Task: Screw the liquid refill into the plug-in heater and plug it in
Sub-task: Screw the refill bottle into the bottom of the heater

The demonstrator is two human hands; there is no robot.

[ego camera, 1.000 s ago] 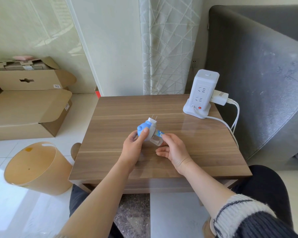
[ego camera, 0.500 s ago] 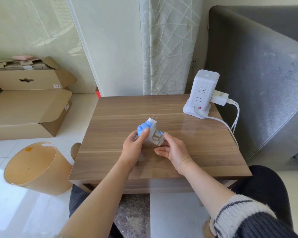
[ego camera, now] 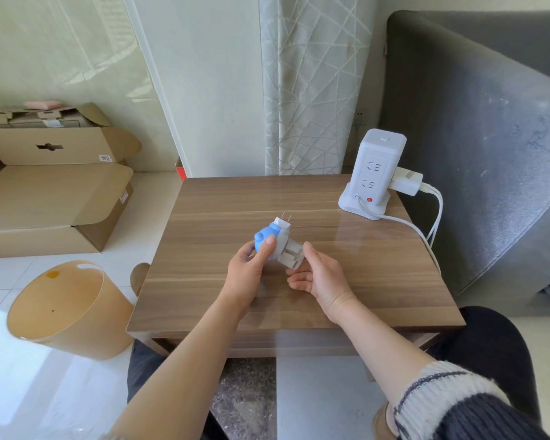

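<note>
Now right hand (ego camera: 323, 276) had slid back along bottle (ego camera: 292, 256), thumb on top, fingers curled beneath; left hand (ego camera: 246, 274) still pinched blue heater (ego camera: 269, 241) above table (ego camera: 204, 293). Socket tower (ego camera: 373, 173) stood well apart, far right; nothing between.

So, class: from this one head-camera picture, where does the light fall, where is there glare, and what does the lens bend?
Head view: daylight floods the floor at lower left; a soft glare patch sits on the table near the power tower; the wide lens bows the curtain and sofa edges; hands and heater stay sharp.
</note>
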